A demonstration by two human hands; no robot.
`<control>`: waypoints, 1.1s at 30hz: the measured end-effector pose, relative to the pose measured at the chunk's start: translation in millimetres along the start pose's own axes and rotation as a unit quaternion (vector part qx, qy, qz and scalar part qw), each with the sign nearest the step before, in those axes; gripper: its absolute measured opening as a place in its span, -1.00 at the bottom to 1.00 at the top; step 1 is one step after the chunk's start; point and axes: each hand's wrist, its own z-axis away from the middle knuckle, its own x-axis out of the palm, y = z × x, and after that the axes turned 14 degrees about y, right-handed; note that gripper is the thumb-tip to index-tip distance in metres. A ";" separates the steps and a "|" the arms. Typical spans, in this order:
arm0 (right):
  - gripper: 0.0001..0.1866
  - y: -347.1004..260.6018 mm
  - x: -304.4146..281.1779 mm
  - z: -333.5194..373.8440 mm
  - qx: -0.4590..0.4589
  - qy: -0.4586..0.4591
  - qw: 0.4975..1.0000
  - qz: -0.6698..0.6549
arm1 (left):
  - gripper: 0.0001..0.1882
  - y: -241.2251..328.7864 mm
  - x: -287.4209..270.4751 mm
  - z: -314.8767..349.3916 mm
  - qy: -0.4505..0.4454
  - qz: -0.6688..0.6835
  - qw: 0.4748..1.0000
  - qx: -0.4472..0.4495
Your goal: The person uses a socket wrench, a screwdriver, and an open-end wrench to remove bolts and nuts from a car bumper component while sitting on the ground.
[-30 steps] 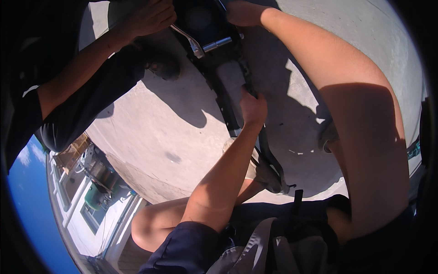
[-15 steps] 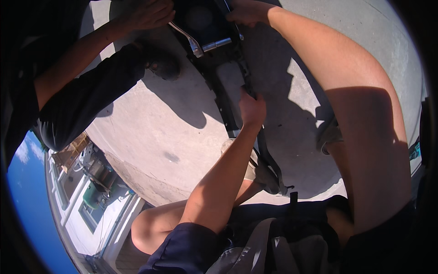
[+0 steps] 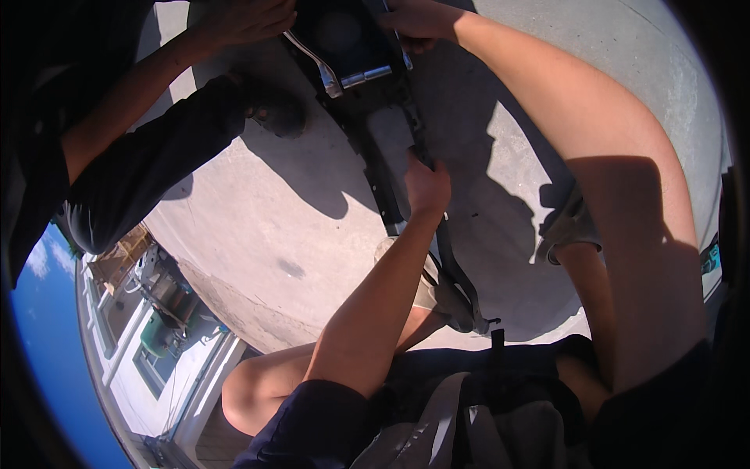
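Observation:
My left hand [image 3: 428,186] is closed around the right side rail of a long black metal frame [image 3: 376,176], which runs away from me between my feet. At the far end my right hand [image 3: 416,22] is closed on a slim silver wrench [image 3: 405,56]; its upper part leaves the picture. Another person's hand [image 3: 262,17] holds a silver ratchet [image 3: 310,56] from the left. A long socket [image 3: 366,76] on the ratchet's head points across the frame toward its right rail. Shadow hides where the socket and wrench meet the frame.
The other person's dark shoe [image 3: 277,113] stands left of the frame on the concrete floor [image 3: 258,227]. My shoes flank the near end, the right one [image 3: 574,221] in shadow. A white building [image 3: 183,375] and a green container [image 3: 158,334] lie at the lower left.
The frame's far end, the ratchet and my right hand have shifted slightly left and up in the picture. Some of my right hand's fingers show more below it. Both my hands keep their grip.

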 end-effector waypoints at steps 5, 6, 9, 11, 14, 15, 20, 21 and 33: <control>-0.62 -13.2 -8.2 4.6 0.031 -0.049 0.998 0.018 | -0.59 -2.9 7.3 -1.4 0.027 -0.005 0.999 0.040; -0.65 -18.2 -7.1 9.4 0.033 -0.057 0.997 0.048 | -0.63 -3.5 8.9 -1.0 0.038 -0.006 0.998 0.044; -0.67 -26.6 -0.5 25.4 0.027 -0.068 0.991 0.107 | -0.63 -5.4 4.1 2.9 0.048 0.018 0.998 0.045; -0.67 -22.3 2.3 29.6 0.011 -0.037 0.996 0.080 | -0.62 -4.4 4.1 2.1 0.042 0.016 0.998 0.038; -0.67 -17.4 14.0 48.4 -0.026 0.026 0.999 0.018 | -0.62 -7.1 2.3 -1.4 0.048 0.004 0.998 0.040; -0.67 -13.4 13.9 58.9 -0.032 0.050 0.998 0.009 | -0.62 -7.2 4.7 0.6 0.044 0.000 0.998 0.044; -0.68 -8.4 15.6 81.2 -0.085 0.105 0.990 0.052 | -0.62 -0.3 5.0 1.5 0.041 0.035 0.998 0.044; -0.69 -5.6 15.3 82.0 -0.099 0.112 0.986 0.074 | -0.62 2.7 4.0 2.3 0.045 0.032 0.997 0.045; -0.82 21.2 36.6 88.0 -0.170 0.261 0.950 0.015 | -0.54 -6.0 5.1 -2.9 0.020 0.014 0.998 0.060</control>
